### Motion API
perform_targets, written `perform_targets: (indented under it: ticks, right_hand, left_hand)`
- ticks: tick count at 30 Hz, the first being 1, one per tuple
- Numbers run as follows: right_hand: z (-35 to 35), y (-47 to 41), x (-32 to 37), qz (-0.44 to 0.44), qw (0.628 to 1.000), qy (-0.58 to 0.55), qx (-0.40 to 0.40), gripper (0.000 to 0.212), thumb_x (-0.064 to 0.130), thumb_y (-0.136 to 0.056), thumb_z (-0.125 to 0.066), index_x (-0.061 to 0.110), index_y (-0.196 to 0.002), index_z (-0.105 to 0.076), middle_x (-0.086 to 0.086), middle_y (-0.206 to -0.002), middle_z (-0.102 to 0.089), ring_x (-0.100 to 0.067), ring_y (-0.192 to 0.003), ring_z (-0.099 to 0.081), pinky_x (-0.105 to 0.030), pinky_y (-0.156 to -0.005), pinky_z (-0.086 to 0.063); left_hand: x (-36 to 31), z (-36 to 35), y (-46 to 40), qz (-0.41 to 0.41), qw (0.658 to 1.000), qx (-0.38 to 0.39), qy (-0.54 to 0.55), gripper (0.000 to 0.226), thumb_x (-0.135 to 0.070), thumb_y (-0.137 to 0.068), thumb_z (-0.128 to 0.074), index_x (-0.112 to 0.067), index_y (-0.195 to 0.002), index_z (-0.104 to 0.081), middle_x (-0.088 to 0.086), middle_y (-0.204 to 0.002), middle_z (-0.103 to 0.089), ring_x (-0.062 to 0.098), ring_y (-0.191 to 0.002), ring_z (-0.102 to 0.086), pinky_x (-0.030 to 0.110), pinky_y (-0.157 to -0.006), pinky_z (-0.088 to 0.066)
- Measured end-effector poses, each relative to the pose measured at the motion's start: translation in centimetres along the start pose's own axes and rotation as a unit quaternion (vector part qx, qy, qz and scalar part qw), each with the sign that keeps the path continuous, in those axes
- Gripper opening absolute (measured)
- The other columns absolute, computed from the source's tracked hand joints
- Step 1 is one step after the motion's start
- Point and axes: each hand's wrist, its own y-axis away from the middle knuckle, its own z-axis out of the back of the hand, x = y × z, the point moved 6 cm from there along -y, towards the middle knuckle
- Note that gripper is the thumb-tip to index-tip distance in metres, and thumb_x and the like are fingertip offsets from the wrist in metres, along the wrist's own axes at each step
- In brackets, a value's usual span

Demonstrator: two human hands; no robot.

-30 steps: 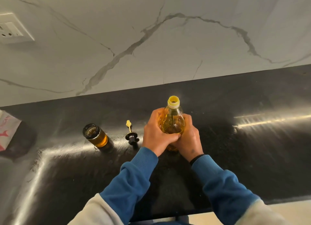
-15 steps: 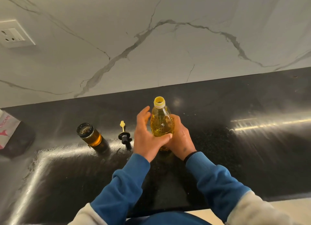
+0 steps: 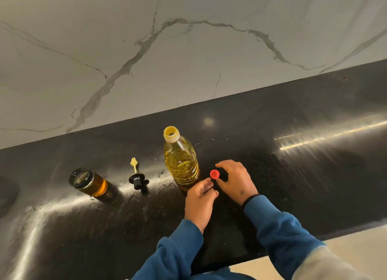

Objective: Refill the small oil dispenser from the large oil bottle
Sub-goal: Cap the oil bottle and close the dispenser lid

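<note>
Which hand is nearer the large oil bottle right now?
Left. The left hand sits just by the large oil bottle at its base, fingers loosely curled. The right hand is farther right, at the red cap.

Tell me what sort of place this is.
Probably a home kitchen: a polished black stone countertop against a white marble-veined backsplash, with a large cooking oil bottle and a small glass oil dispenser standing on it.
</note>
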Motion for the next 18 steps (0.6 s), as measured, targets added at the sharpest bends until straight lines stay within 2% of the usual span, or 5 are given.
perform_targets:
  ticks: [4,8,11,15,18]
  right_hand:
    - [-1.3,-0.1,0.0,0.017,1.0,0.009,0.012,0.047,0.02,-0.087,-0.071,0.02,-0.133,-0.058,0.004,-0.131,-0.059,-0.016,-0.121,-0.049,-0.027,-0.102,-0.042]
    - [-1.3,-0.2,-0.4,0.032,0.999,-0.004,-0.014,0.027,0.02,-0.09,-0.067,0.018,-0.117,-0.068,0.002,-0.111,-0.066,-0.015,-0.105,-0.053,-0.027,-0.09,-0.048]
    - [-1.2,-0.1,-0.6,0.04,0.999,-0.012,-0.015,0.019,0.016,-0.089,-0.067,0.019,-0.107,-0.07,0.004,-0.1,-0.065,-0.012,-0.097,-0.053,-0.031,-0.086,-0.051]
    - [-1.2,-0.1,-0.4,0.044,0.999,0.002,-0.012,0.036,0.021,-0.089,-0.069,0.023,-0.125,-0.065,0.004,-0.119,-0.061,-0.013,-0.112,-0.052,-0.023,-0.095,-0.045]
    - [-1.7,-0.8,0.6,0.078,0.996,0.033,0.016,0.043,0.025,-0.091,-0.067,0.025,-0.133,-0.06,0.006,-0.135,-0.055,-0.016,-0.12,-0.045,-0.023,-0.099,-0.038]
  left_hand:
    - [0.8,-0.9,-1.2,0.055,0.997,-0.007,0.045,0.05,-0.006,-0.094,-0.059,-0.016,-0.143,-0.052,0.002,-0.134,-0.062,0.016,-0.127,-0.056,0.04,-0.111,-0.045]
    - [0.4,-1.6,-1.3,0.063,0.996,0.006,0.062,0.046,-0.007,-0.097,-0.054,-0.017,-0.143,-0.054,0.005,-0.136,-0.061,0.015,-0.127,-0.055,0.038,-0.11,-0.046]
    - [0.0,-1.8,-1.3,0.066,0.995,0.011,0.073,0.047,-0.006,-0.099,-0.052,-0.017,-0.145,-0.051,0.001,-0.141,-0.058,0.016,-0.131,-0.052,0.04,-0.111,-0.045]
    - [-0.3,-1.8,-1.2,0.054,0.997,0.006,0.054,0.048,-0.007,-0.098,-0.052,-0.019,-0.144,-0.052,0.0,-0.138,-0.06,0.012,-0.125,-0.056,0.037,-0.108,-0.048]
    - [-0.3,-1.2,-0.8,0.049,0.997,-0.012,0.051,0.042,-0.007,-0.097,-0.052,-0.021,-0.136,-0.061,0.005,-0.12,-0.068,0.011,-0.11,-0.061,0.036,-0.101,-0.051]
